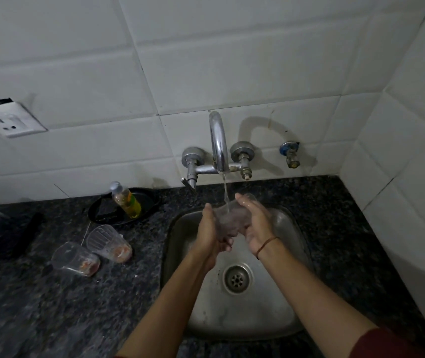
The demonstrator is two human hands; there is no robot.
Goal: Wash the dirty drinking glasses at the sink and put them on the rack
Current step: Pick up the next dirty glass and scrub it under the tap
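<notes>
Drinking glass (232, 215) is over the sink (281, 285), right under the faucet (219, 143), with the water stream (225, 188) running onto it. Clear glass, tilted, rim toward the wall.

Head view:
- left hand (210, 229) grips the glass from the left side, fingers curled under its base
- right hand (256, 223) cups the right side, thumb up by the rim; fingers look wrapped around it, but water and blur make that hard to confirm
- red thread (267, 244) on the right wrist, dark red sleeve (387, 343) at the frame's bottom edge
- drain (237, 279) sits below the hands
- on the dark speckled surface (51, 311) left of the sink: far dirty glass (109, 244) and near dirty glass (75, 259), just beside each other, reddish residue at their bases
- soap bottle (126, 200) with yellow liquid sits in a black dish (150, 200) by the wall
- wall outlet (9, 122) at far left
</notes>
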